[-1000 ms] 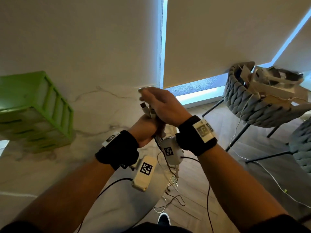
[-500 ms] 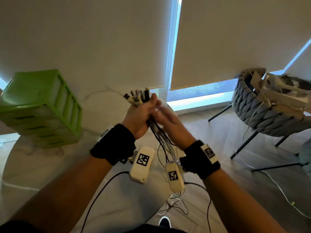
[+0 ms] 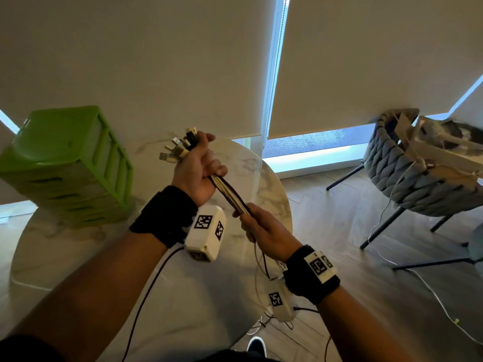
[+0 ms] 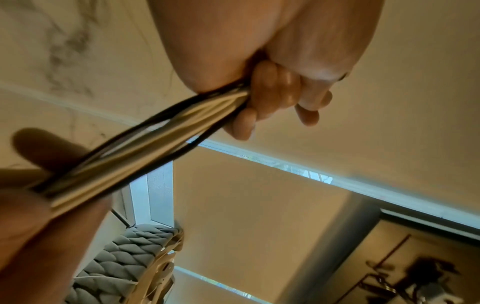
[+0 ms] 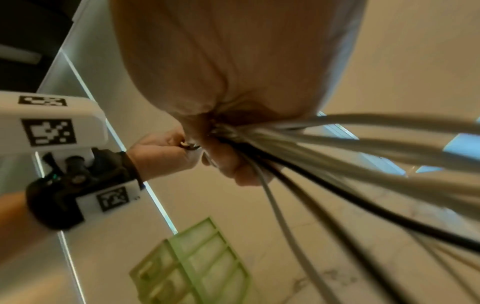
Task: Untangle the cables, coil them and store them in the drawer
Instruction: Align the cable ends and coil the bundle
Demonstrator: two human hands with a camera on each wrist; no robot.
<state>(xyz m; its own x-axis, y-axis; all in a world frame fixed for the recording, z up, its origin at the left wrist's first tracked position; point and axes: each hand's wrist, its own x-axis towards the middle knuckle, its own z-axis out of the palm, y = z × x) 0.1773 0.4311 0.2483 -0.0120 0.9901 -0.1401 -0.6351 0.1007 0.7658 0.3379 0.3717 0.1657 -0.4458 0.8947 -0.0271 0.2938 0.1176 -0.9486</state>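
My left hand (image 3: 198, 168) is raised above the marble table (image 3: 65, 262) and grips a bundle of black and white cables (image 3: 230, 195) just below their plugs (image 3: 180, 147), which fan out above my fist. The bundle runs taut down to my right hand (image 3: 257, 226), which is closed around it lower down. In the left wrist view my fingers (image 4: 272, 96) curl round the cables (image 4: 155, 152). Below my right hand (image 5: 226, 148) the loose cable lengths (image 5: 337, 185) spread out and hang to the floor. The green drawer unit (image 3: 68, 168) stands at the table's left.
Loose cable ends (image 3: 264, 325) lie on the wooden floor by the table edge. A grey woven chair (image 3: 407, 176) loaded with white boxes and cords stands at the right. Window blinds fill the wall behind.
My hands have drawn apart: the left rose with the plug ends, and the right slid down the bundle toward me, pulling the cables straight.
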